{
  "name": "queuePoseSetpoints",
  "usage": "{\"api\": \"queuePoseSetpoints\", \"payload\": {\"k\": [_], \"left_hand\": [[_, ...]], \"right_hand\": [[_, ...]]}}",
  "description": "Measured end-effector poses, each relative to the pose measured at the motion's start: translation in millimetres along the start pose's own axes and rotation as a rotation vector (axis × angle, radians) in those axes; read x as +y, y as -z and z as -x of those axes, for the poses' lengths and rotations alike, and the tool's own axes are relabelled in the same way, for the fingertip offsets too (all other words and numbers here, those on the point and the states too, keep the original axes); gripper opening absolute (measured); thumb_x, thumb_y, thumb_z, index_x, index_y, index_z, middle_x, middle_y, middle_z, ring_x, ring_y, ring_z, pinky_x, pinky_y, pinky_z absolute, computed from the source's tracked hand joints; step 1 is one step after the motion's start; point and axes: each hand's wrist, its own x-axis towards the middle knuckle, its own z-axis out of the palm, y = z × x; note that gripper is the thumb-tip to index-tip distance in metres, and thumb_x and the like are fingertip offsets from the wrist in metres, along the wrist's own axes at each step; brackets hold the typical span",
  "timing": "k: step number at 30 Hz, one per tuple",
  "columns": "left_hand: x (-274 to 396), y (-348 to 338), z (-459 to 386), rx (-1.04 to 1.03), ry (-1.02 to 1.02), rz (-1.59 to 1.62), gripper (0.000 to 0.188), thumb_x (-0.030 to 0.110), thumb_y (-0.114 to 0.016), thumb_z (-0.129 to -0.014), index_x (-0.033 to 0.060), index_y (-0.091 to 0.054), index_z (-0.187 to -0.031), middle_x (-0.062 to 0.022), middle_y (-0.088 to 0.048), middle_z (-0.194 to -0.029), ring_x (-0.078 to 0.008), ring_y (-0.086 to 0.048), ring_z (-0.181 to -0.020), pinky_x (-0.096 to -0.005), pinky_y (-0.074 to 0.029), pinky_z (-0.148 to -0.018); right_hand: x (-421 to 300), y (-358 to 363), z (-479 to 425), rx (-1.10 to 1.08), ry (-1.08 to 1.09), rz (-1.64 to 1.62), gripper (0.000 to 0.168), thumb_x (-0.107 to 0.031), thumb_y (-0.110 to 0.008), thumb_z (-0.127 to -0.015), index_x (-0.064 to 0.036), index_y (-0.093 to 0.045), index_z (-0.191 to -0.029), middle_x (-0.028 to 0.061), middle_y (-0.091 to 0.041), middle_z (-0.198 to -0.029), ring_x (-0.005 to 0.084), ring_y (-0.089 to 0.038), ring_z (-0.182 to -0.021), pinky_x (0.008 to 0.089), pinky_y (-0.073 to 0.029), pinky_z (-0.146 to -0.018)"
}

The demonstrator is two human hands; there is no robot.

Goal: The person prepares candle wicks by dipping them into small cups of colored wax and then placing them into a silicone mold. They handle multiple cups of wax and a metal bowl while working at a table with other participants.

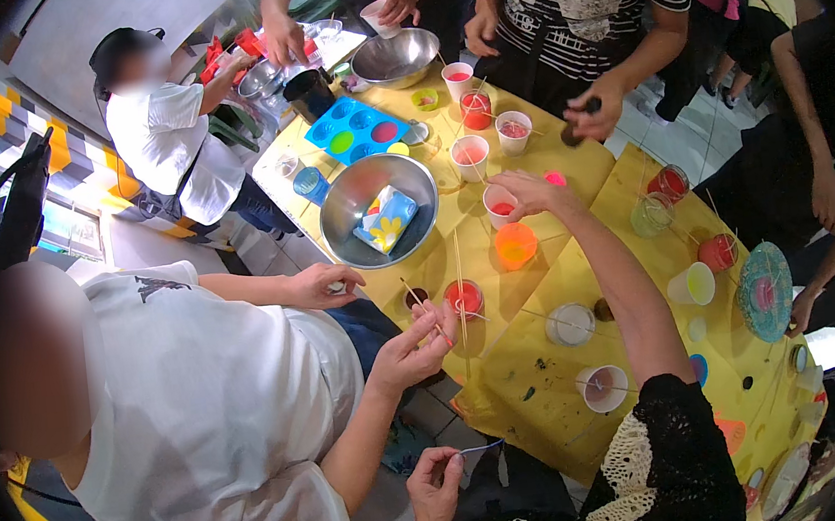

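My left hand (436, 485) pinches one end of a thin bluish strand (482, 448) near the bottom centre, off the table's edge. Stretched across the table, my right hand (535, 192) has its fingers at the rim of a white paper cup (498, 216) with red contents. Just below that cup stands an orange cup (516, 246). A glass jar of red material (464, 300) lies farther left, with thin sticks about it. Nearer me are a jar with whitish contents (570, 324) and a white cup (602, 389) with a stick across it.
Yellow sheeting covers the table (509, 387). A steel bowl (335, 231) holds a patterned packet; a blue silicone mould (337, 129) lies beyond. A co-worker in white (220, 400) at left holds a thin stick; others stand around. More cups and a teal round dish (763, 265) are at right.
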Motion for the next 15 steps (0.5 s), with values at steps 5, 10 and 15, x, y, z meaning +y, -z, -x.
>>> {"api": "queuePoseSetpoints", "payload": {"k": [5,10,15], "left_hand": [[-4.1,0.2,1.8,0.018,-0.009,0.006,0.007,0.003,-0.059,-0.089,-0.0021,-0.057,-0.094,-0.0007,-0.057,-0.087,-0.0056,-0.054,-0.079,-0.0190,-0.043,-0.070],[1.1,-2.8,-2.1,-0.003,-0.015,0.019,0.008,0.003,-0.059,-0.089,-0.0028,-0.057,-0.094,-0.0023,-0.057,-0.088,-0.0082,-0.056,-0.083,-0.0202,-0.044,-0.074],[-1.5,-1.4,-2.3,-0.006,0.001,0.030,0.008,0.002,-0.058,-0.089,-0.0035,-0.057,-0.095,-0.0034,-0.057,-0.090,-0.0095,-0.058,-0.085,-0.0206,-0.045,-0.074]], "right_hand": [[-6.0,5.5,8.9,-0.026,0.018,-0.024,0.091,-0.027,-0.079,-0.062,-0.007,-0.034,-0.139,0.0140,-0.042,-0.135,0.0330,-0.038,-0.126,0.0403,-0.032,-0.105],[3.3,2.1,23.1,0.119,0.074,0.112,0.083,-0.021,-0.078,-0.061,-0.003,-0.039,-0.133,0.0142,-0.049,-0.127,0.0324,-0.048,-0.114,0.0401,-0.040,-0.098],[6.4,-11.3,28.1,0.411,0.120,0.135,0.074,-0.016,-0.075,-0.065,-0.005,-0.042,-0.131,0.0149,-0.050,-0.123,0.0335,-0.049,-0.112,0.0399,-0.043,-0.093]]}}
